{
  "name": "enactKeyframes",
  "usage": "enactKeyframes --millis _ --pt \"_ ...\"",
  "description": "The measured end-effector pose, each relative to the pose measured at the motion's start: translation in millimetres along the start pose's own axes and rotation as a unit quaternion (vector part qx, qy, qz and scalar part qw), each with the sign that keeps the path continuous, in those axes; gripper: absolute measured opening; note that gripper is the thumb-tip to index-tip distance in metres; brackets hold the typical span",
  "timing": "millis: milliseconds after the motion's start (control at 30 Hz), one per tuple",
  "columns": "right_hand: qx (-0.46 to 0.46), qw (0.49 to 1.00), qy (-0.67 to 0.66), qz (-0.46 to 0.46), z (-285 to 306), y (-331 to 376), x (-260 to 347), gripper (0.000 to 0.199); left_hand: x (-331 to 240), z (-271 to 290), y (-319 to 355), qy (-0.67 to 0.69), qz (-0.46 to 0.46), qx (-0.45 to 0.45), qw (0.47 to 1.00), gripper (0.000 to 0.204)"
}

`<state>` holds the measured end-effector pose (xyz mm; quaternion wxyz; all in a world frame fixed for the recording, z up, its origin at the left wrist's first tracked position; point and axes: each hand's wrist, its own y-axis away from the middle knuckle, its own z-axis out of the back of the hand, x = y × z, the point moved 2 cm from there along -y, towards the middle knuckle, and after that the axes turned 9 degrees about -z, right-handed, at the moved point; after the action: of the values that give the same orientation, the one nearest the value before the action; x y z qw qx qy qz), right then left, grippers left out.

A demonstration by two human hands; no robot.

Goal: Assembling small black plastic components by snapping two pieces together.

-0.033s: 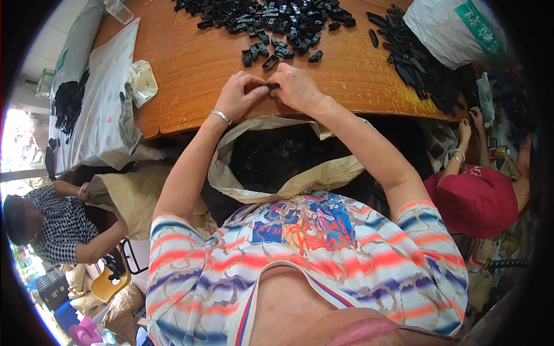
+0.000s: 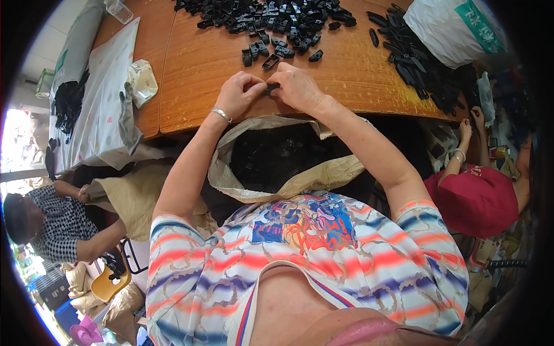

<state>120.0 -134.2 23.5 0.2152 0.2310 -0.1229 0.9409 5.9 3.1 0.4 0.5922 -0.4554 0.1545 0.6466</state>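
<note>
A small black plastic part point(image 2: 272, 88) is pinched between my two hands, just above the near edge of the wooden table. My left hand point(image 2: 238, 96), below a metal bracelet, closes thumb and fingertips on its left side. From the other side my right hand point(image 2: 296, 87) grips it with curled fingers. Most of the part is covered by the fingers, so its full shape cannot be made out. Just beyond my hands lie several loose black plastic buckle-like pieces point(image 2: 270, 62), in front of a larger heap point(image 2: 283, 20). Below my wrists an open woven sack point(image 2: 236, 193) holds more dark pieces.
Long black plastic pieces point(image 2: 412, 66) are piled on the right of the wooden table point(image 2: 196, 75), beside a white plastic bag point(image 2: 444, 29). A plastic-covered surface point(image 2: 101, 109) adjoins on the left. Co-workers sit on both sides, one in a checked shirt point(image 2: 63, 222), one in red point(image 2: 476, 199).
My left fingers have shifted slightly at the black part, and less of it shows. The person on the left has moved their hand a little.
</note>
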Motion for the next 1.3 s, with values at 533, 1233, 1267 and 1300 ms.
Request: enactKeyframes --millis 533,1233,1267,1300 --pt "0.018 0.994 -0.086 0.065 17 94 46 0.030 -9 -7 -32 -0.143 -0.021 -0.078 0.986 0.024" --pt "-0.096 0.987 0.109 -0.071 44 -19 -78 0.019 -25 -27 -47 -0.371 -0.182 0.051 0.909 0.031" --pt "-0.086 0.984 0.121 -0.099 42 -20 -77 0.019 -23 -27 -47 -0.369 -0.182 0.070 0.909 0.030" --pt "-0.076 0.980 0.133 -0.129 40 -21 -78 0.019 -23 -27 -47 -0.370 -0.182 0.070 0.908 0.030"
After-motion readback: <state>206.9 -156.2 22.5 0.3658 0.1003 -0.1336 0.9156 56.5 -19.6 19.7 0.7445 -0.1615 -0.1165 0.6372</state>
